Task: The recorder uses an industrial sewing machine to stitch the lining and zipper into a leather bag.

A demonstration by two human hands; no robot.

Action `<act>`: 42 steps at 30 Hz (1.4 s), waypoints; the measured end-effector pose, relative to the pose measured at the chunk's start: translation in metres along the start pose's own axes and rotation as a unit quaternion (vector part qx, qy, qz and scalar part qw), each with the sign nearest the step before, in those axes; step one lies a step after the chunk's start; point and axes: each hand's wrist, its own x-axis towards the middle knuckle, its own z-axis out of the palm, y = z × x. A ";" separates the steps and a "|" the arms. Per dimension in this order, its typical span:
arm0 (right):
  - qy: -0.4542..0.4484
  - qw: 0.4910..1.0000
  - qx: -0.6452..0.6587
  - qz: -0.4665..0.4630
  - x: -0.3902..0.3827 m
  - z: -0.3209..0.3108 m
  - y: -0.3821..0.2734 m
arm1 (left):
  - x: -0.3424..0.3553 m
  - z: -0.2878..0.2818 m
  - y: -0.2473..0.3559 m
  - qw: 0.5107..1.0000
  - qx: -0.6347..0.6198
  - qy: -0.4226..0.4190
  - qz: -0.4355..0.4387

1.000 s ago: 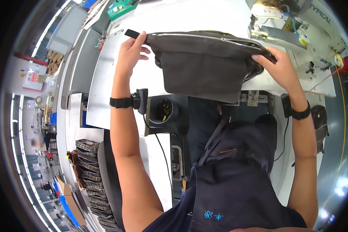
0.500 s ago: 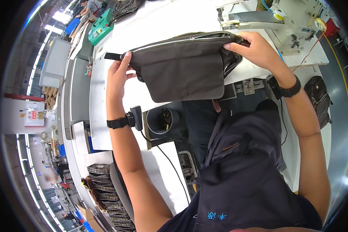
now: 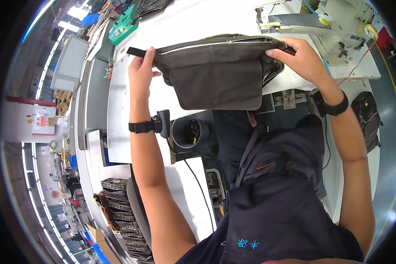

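Observation:
A dark brown bag (image 3: 215, 79) with a front flap and a silver zipper (image 3: 207, 44) along its top hangs stretched between my two hands, over the front edge of the white table. My left hand (image 3: 141, 70) pinches its left upper corner, where a short black tab (image 3: 136, 52) sticks out. At the right upper corner, my right hand (image 3: 297, 57) grips the bag with the thumb in front; the other fingers are partly hidden behind it. Another zipper runs down the bag's right side. A strapped device sits on each of my wrists.
The white table (image 3: 123, 110) carries a sewing machine (image 3: 295, 24) at the right and a green box (image 3: 123, 25) at the far left. Below stands a grey bin (image 3: 190, 132). Stacked plaid pieces (image 3: 123, 215) lie lower left; a dark backpack (image 3: 366, 119) rests at the right.
The view has shifted slightly, so the scene sits a little to the right. Both hands keep their hold on the bag, and its lower edge appears slightly higher.

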 end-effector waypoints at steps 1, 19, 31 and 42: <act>0.002 1.000 0.001 0.002 -0.002 0.000 -0.002 | -0.002 0.000 0.000 0.998 -0.057 0.012 -0.025; 0.051 0.997 -0.048 -0.034 -0.012 0.010 -0.001 | -0.013 0.020 -0.003 0.815 0.384 0.247 0.356; 0.044 0.995 -0.076 -0.041 -0.020 0.007 -0.011 | -0.059 0.111 0.050 0.723 0.327 -0.077 0.604; 0.013 0.998 -0.062 -0.017 -0.021 0.004 -0.007 | -0.059 0.101 0.055 0.689 0.367 -0.120 0.614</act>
